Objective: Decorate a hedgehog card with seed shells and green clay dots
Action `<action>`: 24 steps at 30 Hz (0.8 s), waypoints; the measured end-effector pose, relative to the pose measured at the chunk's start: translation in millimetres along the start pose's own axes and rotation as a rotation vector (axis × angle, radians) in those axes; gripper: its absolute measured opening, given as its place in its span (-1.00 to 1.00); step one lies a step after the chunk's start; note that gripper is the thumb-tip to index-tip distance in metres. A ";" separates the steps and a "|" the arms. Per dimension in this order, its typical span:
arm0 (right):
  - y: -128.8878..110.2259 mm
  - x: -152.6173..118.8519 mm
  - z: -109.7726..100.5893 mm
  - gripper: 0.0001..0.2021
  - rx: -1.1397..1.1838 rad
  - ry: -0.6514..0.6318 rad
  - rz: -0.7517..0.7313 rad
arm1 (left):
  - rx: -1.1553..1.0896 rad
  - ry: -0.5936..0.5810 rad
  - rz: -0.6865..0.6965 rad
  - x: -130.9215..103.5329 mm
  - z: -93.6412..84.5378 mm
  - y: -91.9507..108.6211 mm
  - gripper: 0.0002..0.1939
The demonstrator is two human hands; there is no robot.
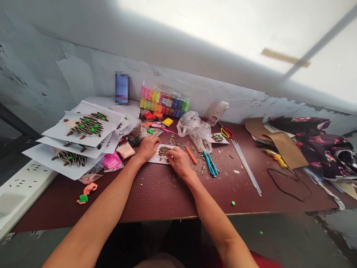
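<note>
Down low and closest to us, we spot a tiny green ball (pixel 233 203) near the front edge of the dark red tabletop (pixel 173 206), and over on the left a pair of orange-and-green lumps (pixel 83 199) side by side.

Now in to the action! Both forearms reach forward, and here's our right hand (pixel 180 160), bent over the lower right of a small white sheet (pixel 156 159). Its fingers are drawn together right at the striped dark seeds (pixel 164 150) on that sheet; whether they pinch a seed, we cannot tell. Our left hand (pixel 149 147) sits at the sheet's upper left, fingers curled down on the paper; we cannot tell whether they grip it. The sheet lies flat between the two hands.

Just right of the right hand we have an orange pen-like tool (pixel 191 154) and then a blue-handled tool (pixel 210 163), with loose seeds (pixel 202 172) scattered nearby. Further right lie long clear sticks (pixel 247 167) and a yellow glue gun (pixel 276 158).

Off to the left, a stack of sheets (pixel 52 130) bears more seed-covered pictures. Beyond the hands we find a crumpled clear bag (pixel 191 123), yellow-and-red scissors (pixel 226 132), a pale bottle (pixel 218 112) and, against the wall (pixel 240 100), a rainbow pack (pixel 165 101).
</note>
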State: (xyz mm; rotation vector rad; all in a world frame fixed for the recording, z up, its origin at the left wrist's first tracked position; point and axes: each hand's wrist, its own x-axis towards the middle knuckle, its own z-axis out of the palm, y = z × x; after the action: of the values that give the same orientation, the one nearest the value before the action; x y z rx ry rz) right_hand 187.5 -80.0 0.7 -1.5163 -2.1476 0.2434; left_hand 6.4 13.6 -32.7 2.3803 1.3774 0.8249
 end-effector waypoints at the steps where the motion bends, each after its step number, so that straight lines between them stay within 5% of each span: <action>1: -0.1 0.4 0.5 -0.84 -0.005 0.000 -0.001 | 0.000 0.000 -0.001 0.1 0.1 0.0 -0.83; 24: -6.8 0.6 -2.7 -0.77 -0.208 -0.033 -0.055 | 0.043 -0.001 0.003 -0.2 0.3 2.4 -0.83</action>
State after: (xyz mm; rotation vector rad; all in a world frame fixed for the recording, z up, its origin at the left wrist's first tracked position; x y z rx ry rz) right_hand 183.0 -82.2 6.1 -1.5722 -2.2964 0.0269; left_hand 8.2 12.2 -31.9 2.4153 1.4058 0.8020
